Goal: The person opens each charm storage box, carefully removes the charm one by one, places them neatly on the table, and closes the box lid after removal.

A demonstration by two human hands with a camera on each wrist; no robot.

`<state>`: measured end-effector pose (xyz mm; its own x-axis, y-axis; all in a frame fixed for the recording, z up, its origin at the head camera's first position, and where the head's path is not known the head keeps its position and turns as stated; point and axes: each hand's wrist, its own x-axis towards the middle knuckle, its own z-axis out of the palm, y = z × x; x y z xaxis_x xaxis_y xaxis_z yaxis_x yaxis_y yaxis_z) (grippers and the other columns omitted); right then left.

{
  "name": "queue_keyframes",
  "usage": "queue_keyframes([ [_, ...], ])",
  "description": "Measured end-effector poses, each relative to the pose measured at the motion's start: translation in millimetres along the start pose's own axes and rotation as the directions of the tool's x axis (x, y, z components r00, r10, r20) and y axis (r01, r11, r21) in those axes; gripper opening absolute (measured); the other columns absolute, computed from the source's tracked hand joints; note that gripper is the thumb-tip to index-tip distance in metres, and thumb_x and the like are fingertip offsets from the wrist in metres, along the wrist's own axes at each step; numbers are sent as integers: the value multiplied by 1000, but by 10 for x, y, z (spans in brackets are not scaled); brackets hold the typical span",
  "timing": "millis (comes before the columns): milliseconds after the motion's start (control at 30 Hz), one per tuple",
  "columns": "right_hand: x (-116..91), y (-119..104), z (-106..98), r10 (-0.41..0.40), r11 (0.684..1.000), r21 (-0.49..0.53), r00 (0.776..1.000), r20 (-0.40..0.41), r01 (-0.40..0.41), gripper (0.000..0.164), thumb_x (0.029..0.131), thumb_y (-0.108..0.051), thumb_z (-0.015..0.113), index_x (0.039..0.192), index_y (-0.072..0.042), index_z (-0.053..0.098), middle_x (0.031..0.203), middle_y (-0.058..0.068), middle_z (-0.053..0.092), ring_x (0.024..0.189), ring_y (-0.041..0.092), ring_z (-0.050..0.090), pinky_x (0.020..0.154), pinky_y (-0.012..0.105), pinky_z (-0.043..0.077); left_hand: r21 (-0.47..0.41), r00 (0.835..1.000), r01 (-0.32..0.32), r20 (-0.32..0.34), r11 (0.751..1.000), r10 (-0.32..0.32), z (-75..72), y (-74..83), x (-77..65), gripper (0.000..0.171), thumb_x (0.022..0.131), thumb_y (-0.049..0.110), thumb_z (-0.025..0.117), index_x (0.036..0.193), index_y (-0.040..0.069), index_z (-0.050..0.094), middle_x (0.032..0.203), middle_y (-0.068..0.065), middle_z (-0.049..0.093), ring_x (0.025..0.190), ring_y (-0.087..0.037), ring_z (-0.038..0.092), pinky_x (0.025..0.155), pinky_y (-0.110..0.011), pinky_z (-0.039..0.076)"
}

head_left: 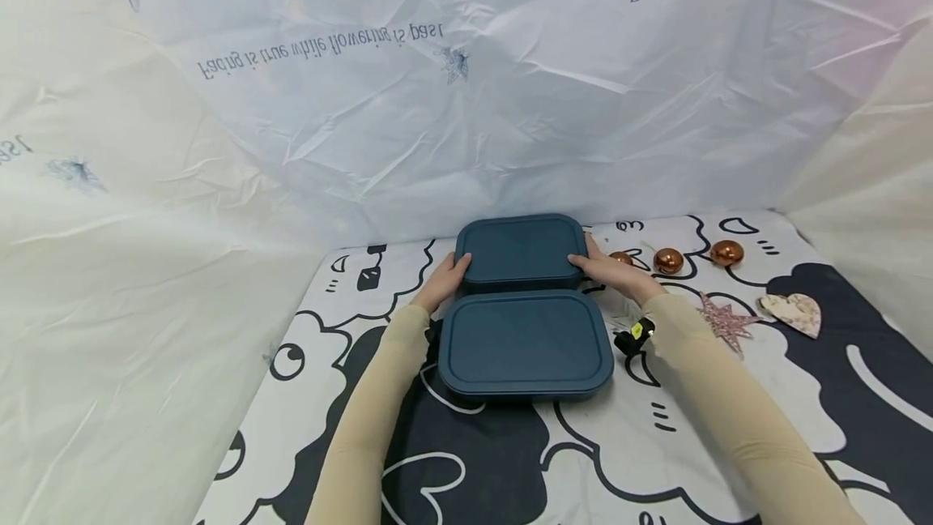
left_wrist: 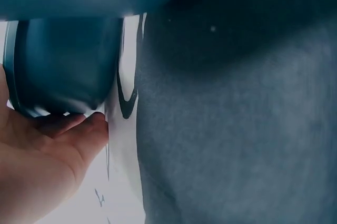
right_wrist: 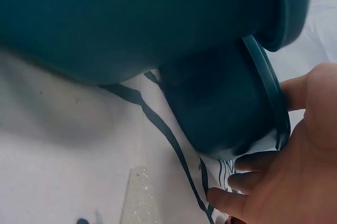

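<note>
Two dark blue lidded boxes stand one behind the other on the patterned cloth. My left hand [head_left: 442,280] holds the left end of the far box [head_left: 521,249], thumb at the lid's edge and fingers against the side wall. At the opposite end my right hand [head_left: 615,270] grips the same box, its thumb over the lid's rim. The near box [head_left: 525,343] sits between my forearms, and neither hand holds it. Both wrist views show the near box large at the top, with fingers at the far box's wall beyond. The contents are hidden under lids.
Shiny copper balls [head_left: 668,260] lie right of the far box. Nearer are a pink glitter star [head_left: 726,322] and a pale patterned heart [head_left: 793,312]. A white printed sheet [head_left: 466,128] hangs right behind the far box. Black-and-white cloth [head_left: 466,460] covers the surface.
</note>
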<state>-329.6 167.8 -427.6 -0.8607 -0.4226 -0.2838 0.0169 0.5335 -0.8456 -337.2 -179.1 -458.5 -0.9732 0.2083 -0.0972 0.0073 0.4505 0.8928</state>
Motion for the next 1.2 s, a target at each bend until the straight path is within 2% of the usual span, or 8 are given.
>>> queue_keyframes([
  [200,-6,-4,7,-7,1000,4,1000,-12,7,79,111,-42,28,152,-16,-34,159,13,-38,146,39,-30,115,69,-5,-16,1000,-3,27,1000,3,17,-19,10,64,108,54,36,154,9,35,154,-15,40,144,-31,37,115,-53,31],
  [400,19,6,25,-16,999,-42,1000,-20,15,79,112,-40,29,153,-13,-32,159,15,-37,146,39,-29,115,68,-4,31,1000,-12,28,999,11,18,-46,17,77,108,52,36,164,18,-4,170,-7,-1,154,-27,7,122,-51,16],
  [533,60,28,36,-101,988,-123,994,-44,95,72,113,-32,27,156,-10,-26,158,16,-38,146,39,-30,116,67,-3,59,998,-42,42,997,39,13,-40,23,74,109,49,35,163,24,-10,169,-1,-8,155,-23,0,123,-48,11],
  [667,111,39,32,-199,947,-269,978,-62,176,65,113,-25,24,157,1,-15,160,22,-33,146,41,-28,117,65,-4,149,994,-95,73,984,85,-11,-6,50,71,111,45,31,163,17,-8,169,-6,-10,154,-22,-5,124,-46,8],
  [733,135,29,26,-228,922,-337,971,-70,192,67,112,-26,28,157,6,-11,161,25,-28,147,42,-25,118,63,-4,266,987,-150,98,952,129,-39,28,81,68,112,39,28,162,9,-7,168,-12,-13,154,-26,-8,124,-46,5],
  [900,189,-18,36,-203,906,-395,976,-83,155,92,106,-50,46,159,3,-7,163,21,-25,150,40,-20,118,64,3,542,965,-257,194,800,178,-128,187,127,64,113,32,26,160,-2,-1,166,-21,-11,154,-34,-9,124,-45,2],
  [1067,209,-51,64,-153,910,-401,983,-99,102,108,98,-63,54,159,-2,-10,164,16,-28,151,37,-18,118,65,9,610,977,-184,203,771,72,-133,311,97,88,105,60,36,161,5,-4,168,-13,-13,154,-24,-11,124,-45,5],
  [1200,200,-62,81,-149,905,-415,983,-108,91,110,96,-65,55,160,-2,-10,164,16,-26,151,38,-16,117,65,10,625,981,-160,188,764,51,-116,322,73,101,98,69,44,162,8,-5,168,-11,-13,154,-22,-10,124,-46,7],
])
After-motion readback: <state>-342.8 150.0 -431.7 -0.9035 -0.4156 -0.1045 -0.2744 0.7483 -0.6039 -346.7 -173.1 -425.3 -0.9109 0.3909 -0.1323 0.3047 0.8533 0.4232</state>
